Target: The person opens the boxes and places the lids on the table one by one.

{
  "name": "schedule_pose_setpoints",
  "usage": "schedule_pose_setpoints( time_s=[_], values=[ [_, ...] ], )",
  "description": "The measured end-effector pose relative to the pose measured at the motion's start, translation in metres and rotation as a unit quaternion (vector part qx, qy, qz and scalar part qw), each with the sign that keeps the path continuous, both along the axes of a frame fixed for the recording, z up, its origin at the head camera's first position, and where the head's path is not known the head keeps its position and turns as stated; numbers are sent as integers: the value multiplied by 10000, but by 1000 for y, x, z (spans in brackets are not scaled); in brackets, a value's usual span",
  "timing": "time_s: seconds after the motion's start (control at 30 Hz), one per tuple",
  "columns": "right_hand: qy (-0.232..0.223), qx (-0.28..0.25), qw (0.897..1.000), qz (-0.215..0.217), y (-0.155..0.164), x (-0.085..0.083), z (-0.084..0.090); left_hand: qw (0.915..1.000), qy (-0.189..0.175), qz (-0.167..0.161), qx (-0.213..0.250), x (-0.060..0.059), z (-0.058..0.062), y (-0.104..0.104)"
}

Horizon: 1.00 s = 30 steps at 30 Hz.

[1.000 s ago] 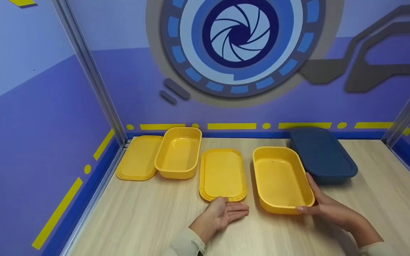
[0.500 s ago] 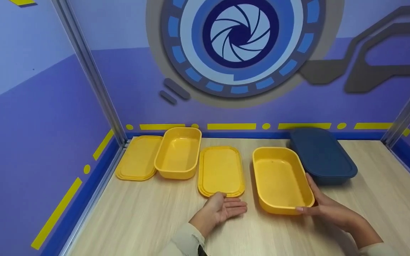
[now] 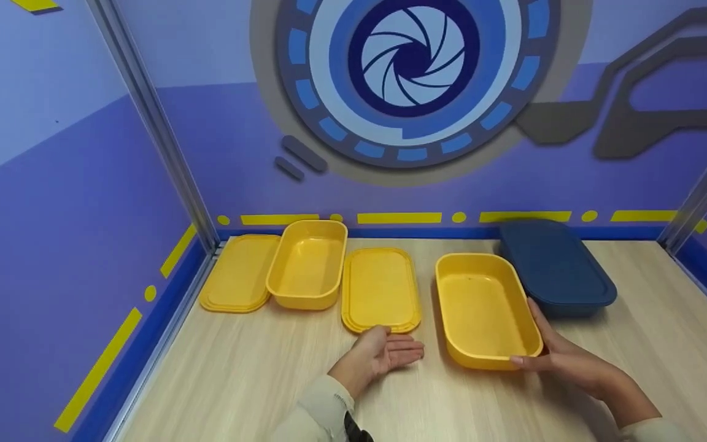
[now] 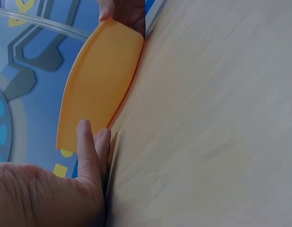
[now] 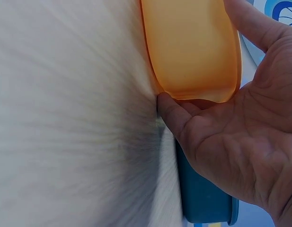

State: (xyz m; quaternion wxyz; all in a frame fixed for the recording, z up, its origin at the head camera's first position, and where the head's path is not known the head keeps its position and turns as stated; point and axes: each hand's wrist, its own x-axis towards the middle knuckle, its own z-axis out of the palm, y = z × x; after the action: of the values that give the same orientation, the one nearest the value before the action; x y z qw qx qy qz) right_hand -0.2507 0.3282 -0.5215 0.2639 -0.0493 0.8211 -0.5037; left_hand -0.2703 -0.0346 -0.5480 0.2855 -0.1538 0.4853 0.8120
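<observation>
A: L hand [image 3: 378,355]?

B: Palm up on the desk [image 3: 255,380], fingers straight and relaxed, holding nothing. The thumb touches or nearly touches the near short edge of the middle yellow lid [image 3: 380,290]; can't tell which from the head view.

A: R hand [image 3: 559,356]?

B: Cupped around the near right corner of the open yellow box [image 3: 485,310]: fingers lie along its right wall, thumb along the near wall. R wrist view shows the palm against the wall and a fingertip down at the box's base on the desk.

A: Where's the box?

B: Upright on the desk, right of centre, w/ nothing inside. The lid lies flat just left of it, a strip of desk between them.

A: Other items?

B: Dark blue lidded box [image 3: 555,269] just behind and to the right, near the R hand. Second open yellow box [image 3: 308,264] at back left, beside the middle lid. Another yellow lid [image 3: 238,273] flat in the far left corner, partly tucked under that box's edge. Purple wall panels [image 3: 71,202] on three sides.
</observation>
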Motion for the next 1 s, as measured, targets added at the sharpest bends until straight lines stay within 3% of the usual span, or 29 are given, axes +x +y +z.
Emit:
schedule_pose_setpoints(
  time_s=[0.5,1.0],
  values=[
    [56,-155,9998,-55,1,2,0,9997,52,239,0,-20,-2,-2],
    [15,-77,9999,-69,0,2,0,9992,50,352,-162,-31,0,-6]
  ],
)
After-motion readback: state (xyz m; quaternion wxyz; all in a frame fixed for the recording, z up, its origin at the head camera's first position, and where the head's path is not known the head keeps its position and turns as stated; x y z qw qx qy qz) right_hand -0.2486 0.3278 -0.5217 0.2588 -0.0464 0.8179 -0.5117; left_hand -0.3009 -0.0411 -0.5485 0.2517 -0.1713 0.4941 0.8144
